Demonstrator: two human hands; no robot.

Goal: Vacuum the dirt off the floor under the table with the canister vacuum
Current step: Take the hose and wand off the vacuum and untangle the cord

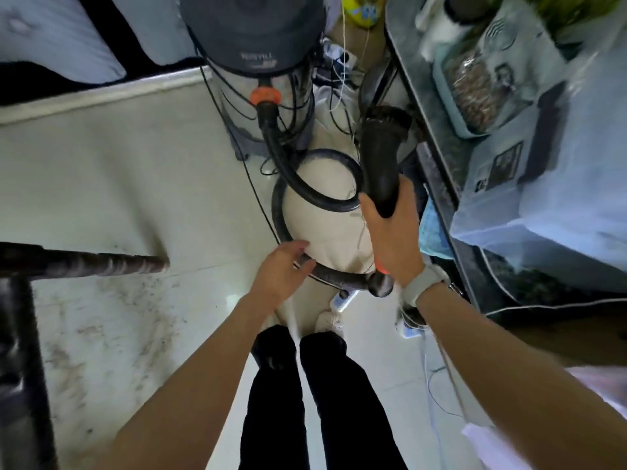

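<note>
The canister vacuum (pixel 252 32) stands at the top centre, dark grey lid over a steel drum. Its black ribbed hose (pixel 305 184) leaves an orange collar and loops over the pale floor. My right hand (pixel 390 232) grips the black nozzle wand (pixel 380 157), whose round brush head points away toward the table edge. My left hand (pixel 281 269) holds the hose where it curves back near my feet, thumb over it. Dirt (pixel 112 317) smears and speckles the tiles at the lower left.
A dark stone-topped table (pixel 431 106) packed with plastic boxes and bags runs along the right. A dark wooden furniture leg and rail (pixel 78 264) cross the left. Power strips and cables (pixel 342 300) lie by my feet. A white raised ledge (pixel 101 93) sits at the upper left.
</note>
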